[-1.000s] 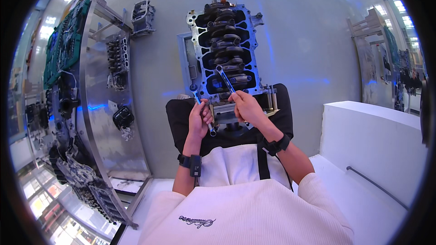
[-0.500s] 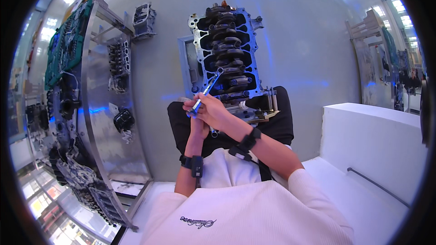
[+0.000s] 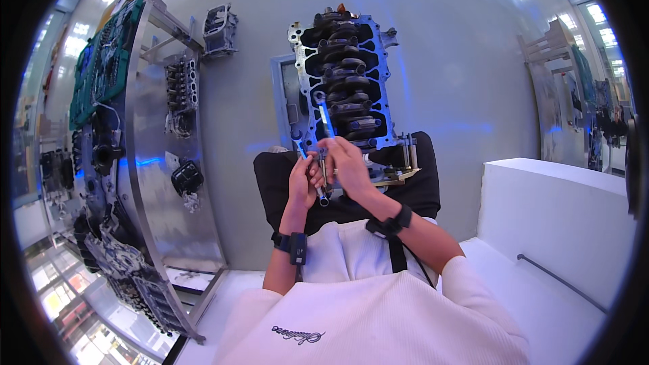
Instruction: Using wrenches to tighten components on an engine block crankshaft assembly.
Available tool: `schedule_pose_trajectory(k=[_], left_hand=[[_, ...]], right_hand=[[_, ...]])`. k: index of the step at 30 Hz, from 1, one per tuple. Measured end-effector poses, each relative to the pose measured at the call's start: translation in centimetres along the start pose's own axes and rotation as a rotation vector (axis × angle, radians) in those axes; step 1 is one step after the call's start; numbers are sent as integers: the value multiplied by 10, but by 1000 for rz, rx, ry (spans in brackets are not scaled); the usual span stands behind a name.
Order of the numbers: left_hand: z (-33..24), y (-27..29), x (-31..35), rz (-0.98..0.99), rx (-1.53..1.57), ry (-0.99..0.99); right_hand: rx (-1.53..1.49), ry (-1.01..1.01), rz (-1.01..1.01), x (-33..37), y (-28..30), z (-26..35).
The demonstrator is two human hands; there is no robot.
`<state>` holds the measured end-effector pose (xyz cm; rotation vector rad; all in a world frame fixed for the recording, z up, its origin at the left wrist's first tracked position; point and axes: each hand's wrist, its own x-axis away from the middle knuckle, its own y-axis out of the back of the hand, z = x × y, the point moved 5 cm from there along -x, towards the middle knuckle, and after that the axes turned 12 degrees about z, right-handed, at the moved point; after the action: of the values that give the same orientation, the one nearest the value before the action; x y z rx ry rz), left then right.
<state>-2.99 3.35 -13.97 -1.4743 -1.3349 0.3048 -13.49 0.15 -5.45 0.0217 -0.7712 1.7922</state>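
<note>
An engine block (image 3: 380,81) with its dark crankshaft (image 3: 347,66) exposed lies beyond my hands, close to my knees. My left hand (image 3: 300,182) is closed around a combination wrench (image 3: 302,149). Its open jaw points up toward the block's near left edge, and its ring end shows below my fingers. In my right hand (image 3: 349,166), just beside, is a second wrench (image 3: 325,117). That one's ring end reaches over the left side of the block, near the crankshaft. My fingers cover the lower part of this wrench.
A metal rack (image 3: 138,135) with engine parts and a green tool tray (image 3: 108,61) runs along the left. A metal casting (image 3: 220,30) sits on the floor beside it. Left of the block is a grey tray (image 3: 284,94). A white box-like ledge (image 3: 554,189) stands at right.
My hands, crossed and together before, have come apart. My right hand has moved right, swinging its wrench more upright. The left wrench's open jaw now shows.
</note>
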Motion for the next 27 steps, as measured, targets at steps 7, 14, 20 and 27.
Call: schedule_pose_trajectory(k=[7,14,20,27], left_hand=[[-2,-5,1,18,11,-6],[1,-5,-1,38,14,-14],[1,19,-5,137,67,24],[11,18,0,-97,-21,-40]], right_hand=[[377,-196,-95,23,42,18],[271,-291,-32,18,50,4],[-49,-381,11,3,14,-33],[-590,-169,8,-55,-48,-43]])
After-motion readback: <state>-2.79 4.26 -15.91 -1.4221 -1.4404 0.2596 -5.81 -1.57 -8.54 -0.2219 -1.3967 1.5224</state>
